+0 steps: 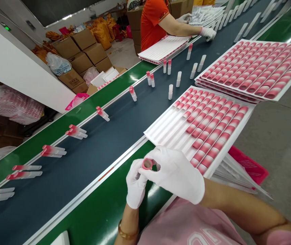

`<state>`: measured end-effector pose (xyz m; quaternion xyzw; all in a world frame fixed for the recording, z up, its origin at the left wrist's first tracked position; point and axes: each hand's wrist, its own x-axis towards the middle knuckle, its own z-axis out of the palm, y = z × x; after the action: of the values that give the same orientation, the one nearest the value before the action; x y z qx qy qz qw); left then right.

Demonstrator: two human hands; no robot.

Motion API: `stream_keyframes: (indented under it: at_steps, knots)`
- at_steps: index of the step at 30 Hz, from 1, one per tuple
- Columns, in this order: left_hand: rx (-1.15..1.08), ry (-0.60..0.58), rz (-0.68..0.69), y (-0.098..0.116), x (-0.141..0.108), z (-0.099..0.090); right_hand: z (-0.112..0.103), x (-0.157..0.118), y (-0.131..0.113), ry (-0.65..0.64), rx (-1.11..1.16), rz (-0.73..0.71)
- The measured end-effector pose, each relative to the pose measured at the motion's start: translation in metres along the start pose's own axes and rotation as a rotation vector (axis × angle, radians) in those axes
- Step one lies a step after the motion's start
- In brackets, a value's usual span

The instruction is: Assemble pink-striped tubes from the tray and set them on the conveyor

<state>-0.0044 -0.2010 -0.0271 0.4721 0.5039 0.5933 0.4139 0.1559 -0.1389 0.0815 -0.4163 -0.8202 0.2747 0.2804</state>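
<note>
Mostly hidden by white cotton gloves, a pink tube [147,164] is pinched, open end up, between the left hand [135,183] and right hand [176,173], apparently by fingertips. A white tray [233,137] lies just beyond, its corner partly behind the right hand.

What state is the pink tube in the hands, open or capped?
Open: the tube shows a hollow round mouth, with no cap on the end facing the camera.

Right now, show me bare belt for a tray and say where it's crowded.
Bare belt runs between the near rail and the lying tubes. Crowded: the standing tubes and the filled tray beside your right hand and the held tube.
</note>
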Motion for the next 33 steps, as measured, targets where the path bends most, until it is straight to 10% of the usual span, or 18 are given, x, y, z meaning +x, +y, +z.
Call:
stream_keyframes:
  at_steps: [8, 24, 33]
  knots:
    - [-0.077, -0.057, -0.147, 0.008, -0.001, 0.001, -0.014, 0.014, 0.009, -0.197, 0.250, -0.137]
    - [-0.081, 0.021, -0.231, 0.012, 0.002, 0.006, 0.005, 0.009, 0.004, -0.035, 0.255, 0.096]
    - [0.302, -0.114, -0.255, 0.016, -0.001, 0.001, 0.021, 0.008, 0.024, -0.190, 0.230, 0.129]
